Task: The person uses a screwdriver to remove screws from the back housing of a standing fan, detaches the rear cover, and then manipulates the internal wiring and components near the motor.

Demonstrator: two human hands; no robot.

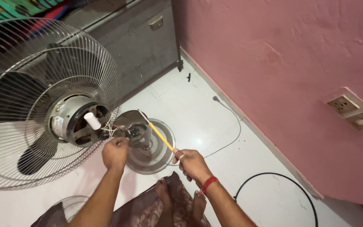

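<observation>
Bare feet (180, 201) are resting on patterned cloth (148, 210) at the bottom of the view. Left hand (115, 153) is closing around the wiring (113, 129) at the fan's neck bracket (132, 126), just below the exposed motor (74, 120) behind the wire guard (43, 101). Right hand (192, 164) is gripping a yellow-handled screwdriver (158, 133), its tip reaching up-left to that bracket above the round base (156, 155).

The round wire fan cage (43, 101) runs off the left edge. The left hand (115, 152) covers whatever its fingers grip. The thin yellow-handled tool (158, 133) hides its tip behind the grey neck housing (133, 126).
</observation>
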